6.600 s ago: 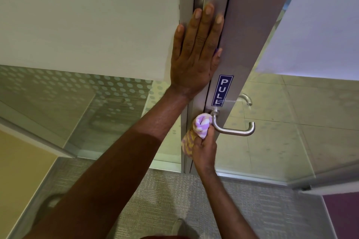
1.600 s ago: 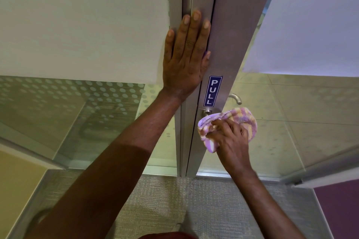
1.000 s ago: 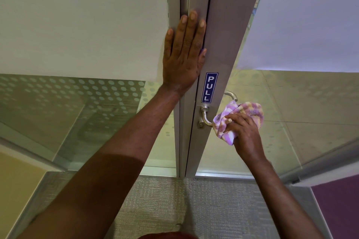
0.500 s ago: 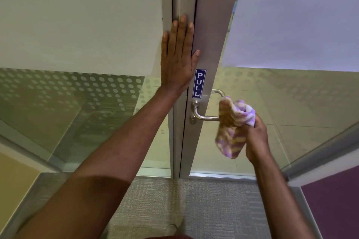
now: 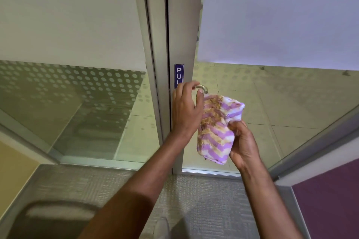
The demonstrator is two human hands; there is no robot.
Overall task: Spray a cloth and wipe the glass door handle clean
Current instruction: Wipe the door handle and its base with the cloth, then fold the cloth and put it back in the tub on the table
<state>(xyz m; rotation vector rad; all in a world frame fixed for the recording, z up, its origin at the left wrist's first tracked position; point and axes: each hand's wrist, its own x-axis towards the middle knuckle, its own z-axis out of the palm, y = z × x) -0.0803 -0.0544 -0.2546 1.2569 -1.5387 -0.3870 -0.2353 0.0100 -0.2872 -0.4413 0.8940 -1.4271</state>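
The striped purple, white and tan cloth (image 5: 216, 130) hangs bunched in front of the glass door, and my right hand (image 5: 242, 141) grips it from the right side. My left hand (image 5: 185, 110) is lifted in front of the door's edge with fingers loosely curled and apart, its thumb next to the cloth's upper left corner. This hand covers most of the metal door handle (image 5: 203, 89); only a curved silver end shows above the thumb. I see no spray bottle.
A blue PULL sticker (image 5: 179, 75) sits on the aluminium door frame (image 5: 182, 25) just above my left hand. Dotted frosted glass (image 5: 77, 91) fills the left panel. Grey carpet (image 5: 204, 200) lies below, a purple panel (image 5: 330, 200) at the right, a blurred dark object (image 5: 54, 217) at bottom left.
My left hand has left the door frame and dropped down to handle height beside the cloth. My right hand has pulled the cloth off the handle, slightly right and down.
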